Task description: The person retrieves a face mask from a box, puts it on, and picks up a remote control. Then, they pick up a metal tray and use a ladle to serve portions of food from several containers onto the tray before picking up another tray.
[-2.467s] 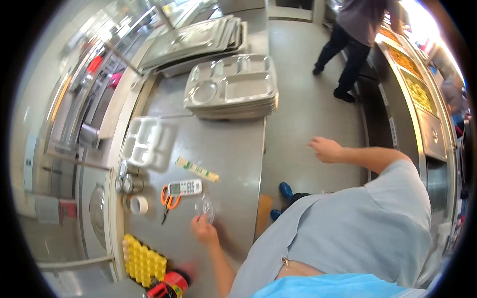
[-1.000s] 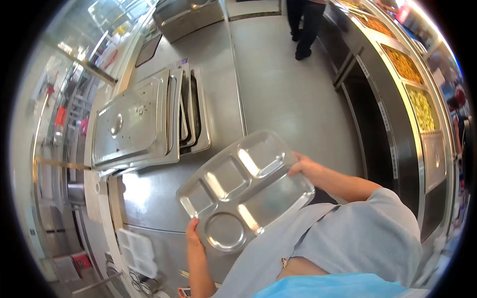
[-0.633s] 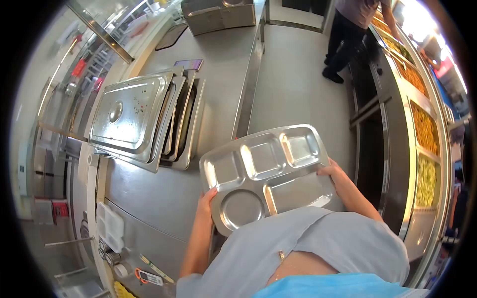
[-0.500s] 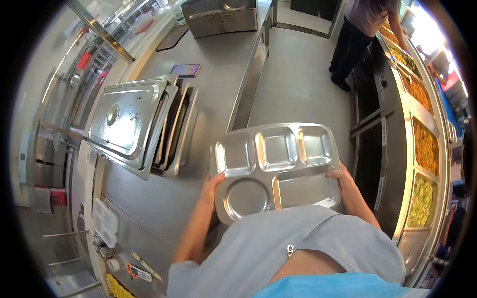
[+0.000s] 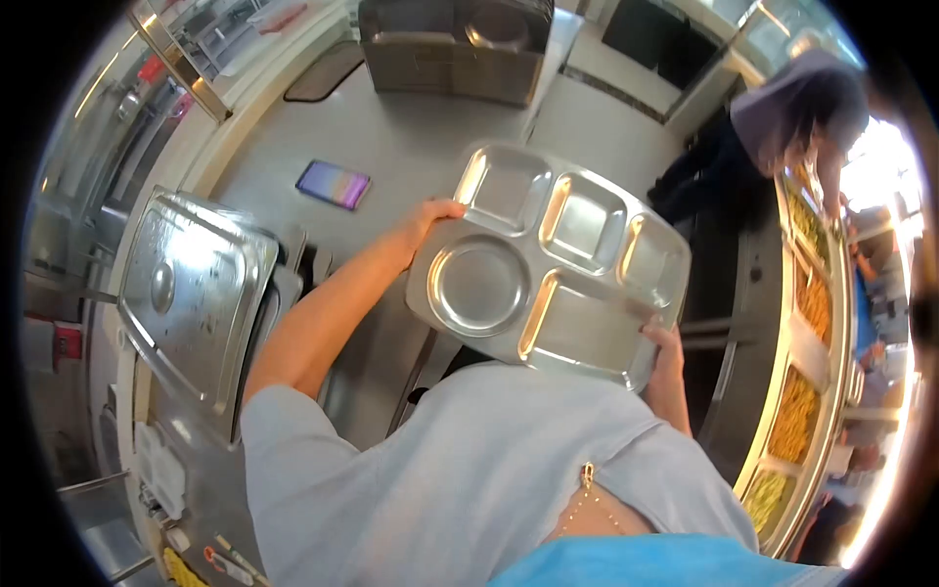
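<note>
A metal compartment tray (image 5: 538, 256) with several shallow wells is held out in front of my body, tilted in view. My left hand (image 5: 430, 221) grips its left edge, thumb over the rim. On the opposite side my right hand (image 5: 665, 354) holds the lower right corner, thumb on top. The wells hold no food; they reflect light. The fingers under the tray are hidden.
Steel pan lids (image 5: 196, 293) are stacked on the counter at left, near a phone (image 5: 334, 184). A metal box (image 5: 455, 59) stands at the counter's far end. Food pans (image 5: 794, 416) line the serving counter at right, where another person (image 5: 797, 108) leans over.
The tray has moved up and turned clockwise in view, still between both hands. My left arm reaches further forward. The other person has bent over the food pans.
</note>
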`<action>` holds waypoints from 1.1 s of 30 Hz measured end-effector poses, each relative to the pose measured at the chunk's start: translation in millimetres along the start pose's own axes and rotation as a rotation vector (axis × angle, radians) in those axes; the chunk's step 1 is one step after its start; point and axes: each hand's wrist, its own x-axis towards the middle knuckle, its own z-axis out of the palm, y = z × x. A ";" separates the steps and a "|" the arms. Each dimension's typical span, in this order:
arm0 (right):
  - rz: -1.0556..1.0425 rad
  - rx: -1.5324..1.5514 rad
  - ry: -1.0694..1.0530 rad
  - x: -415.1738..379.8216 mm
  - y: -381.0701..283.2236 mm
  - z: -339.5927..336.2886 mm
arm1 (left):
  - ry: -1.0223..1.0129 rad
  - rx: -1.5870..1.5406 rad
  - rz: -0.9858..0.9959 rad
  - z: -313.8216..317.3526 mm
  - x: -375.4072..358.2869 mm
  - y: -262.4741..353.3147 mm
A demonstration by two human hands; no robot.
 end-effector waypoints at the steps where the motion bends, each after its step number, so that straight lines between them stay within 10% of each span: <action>1: -0.020 -0.045 0.018 24.6 -10.3 27.4 | -0.006 0.049 0.028 -5.4 14.2 25.8; 9: 0.091 -0.124 -0.107 151.0 -15.2 108.7 | 0.125 0.208 0.031 -70.5 98.6 107.2; 12: 0.319 -0.178 0.013 161.6 -19.3 120.3 | 0.374 0.623 0.116 -60.0 89.8 128.5; 20: 0.421 -0.111 -0.013 177.5 -34.9 187.8 | 0.171 2.007 0.510 -154.7 40.0 106.8; 28: 0.441 -0.110 -0.075 208.0 -21.4 227.6 | 0.141 2.309 0.411 -182.7 33.9 123.6; 32: 0.406 -0.262 -0.066 210.9 -22.0 258.0 | 0.320 2.307 0.729 -209.9 32.4 120.4; 33: 0.392 -0.250 -0.069 221.2 -5.8 248.5 | 0.320 2.271 0.463 -203.1 27.3 128.0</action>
